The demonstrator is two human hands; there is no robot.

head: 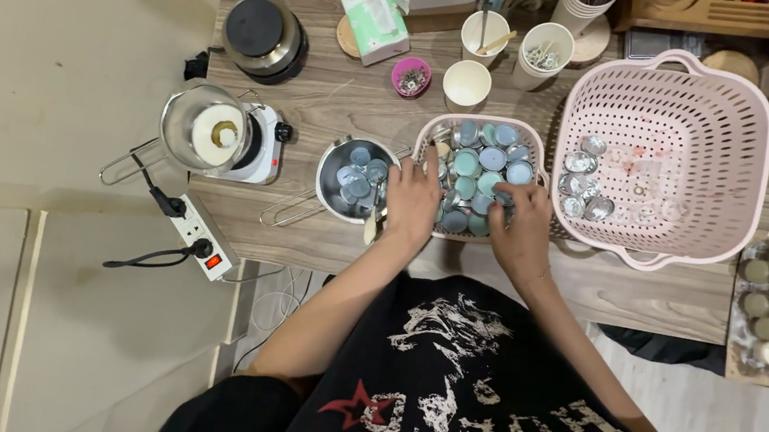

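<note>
Your left hand (411, 204) and right hand (519, 229) rest fingers-down in the small pink slotted basket (430, 136) of blue tealight cups (492, 158); grip unclear. At 9 o'clock, the steel saucepan (333, 166) holds more cups. At 3 o'clock, the large pink basket (688, 86) holds silver cups (580, 183).

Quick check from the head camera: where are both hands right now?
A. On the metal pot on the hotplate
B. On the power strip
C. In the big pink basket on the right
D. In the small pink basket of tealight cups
D: the left hand and right hand both reach into the small pink basket full of blue and teal tealight cups, between the metal saucepan and the large pink basket.
</note>
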